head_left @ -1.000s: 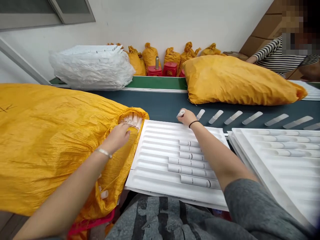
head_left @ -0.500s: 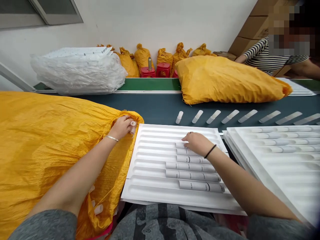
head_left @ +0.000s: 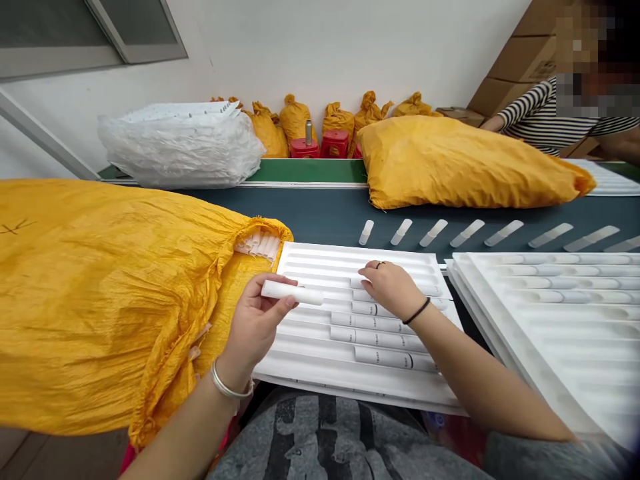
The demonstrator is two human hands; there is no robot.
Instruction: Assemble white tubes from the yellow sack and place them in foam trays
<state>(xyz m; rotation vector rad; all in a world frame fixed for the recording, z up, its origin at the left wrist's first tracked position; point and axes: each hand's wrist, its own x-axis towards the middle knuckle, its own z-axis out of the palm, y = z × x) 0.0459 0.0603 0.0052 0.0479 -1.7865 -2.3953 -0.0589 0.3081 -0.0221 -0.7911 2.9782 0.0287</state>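
My left hand (head_left: 255,317) wraps its fingers and thumb around a plain white tube (head_left: 293,292), raised over the left edge of a white grooved tray (head_left: 305,360). Printed white tubes (head_left: 383,338) lie in several of the tray's grooves, some with a dark band. Over the tray's upper rows, my right hand (head_left: 393,287) has bent fingers close together at the left end of a printed tube (head_left: 356,283); whether they grip it is hidden. At my left, a yellow woven sack (head_left: 150,280) has its mouth open, showing stacked white tubes (head_left: 263,244).
A second stack of trays (head_left: 500,333) with tubes stands at the right. Beyond runs a dark belt (head_left: 315,213) carrying a row of upright tubes (head_left: 401,231). A full yellow sack (head_left: 465,163) and a plastic-wrapped bundle (head_left: 180,150) sit across from me. Someone in a striped shirt (head_left: 535,110) is at the far right.
My left hand has come out of the sack's mouth with a tube and moved right, over the tray edge. My right hand stays near the same tube rows. The view has shifted slightly.
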